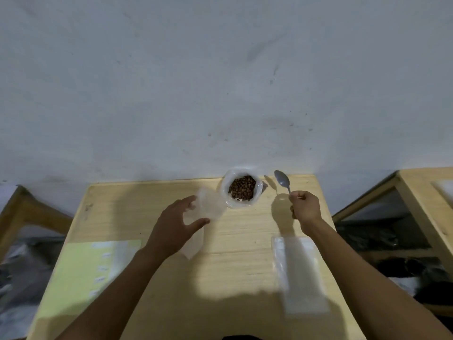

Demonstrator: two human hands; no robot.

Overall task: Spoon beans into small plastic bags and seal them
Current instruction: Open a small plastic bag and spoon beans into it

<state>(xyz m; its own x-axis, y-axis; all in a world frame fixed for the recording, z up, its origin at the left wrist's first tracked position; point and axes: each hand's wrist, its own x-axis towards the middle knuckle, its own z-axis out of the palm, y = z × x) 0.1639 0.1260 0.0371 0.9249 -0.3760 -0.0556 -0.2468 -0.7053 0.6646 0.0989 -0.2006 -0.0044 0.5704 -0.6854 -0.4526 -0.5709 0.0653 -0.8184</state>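
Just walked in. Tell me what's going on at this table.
A person is bagging beans. The left hand holds a small clear bag beside the open sack of beans. The right hand grips a spoon, raised and empty. A stack of spare bags lies on the table.

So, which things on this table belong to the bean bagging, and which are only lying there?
For the job:
- small bag, held in left hand
- spoon, gripped by right hand
- bag of beans
- stack of empty bags

Lying about:
- yellow sheet
- side tables
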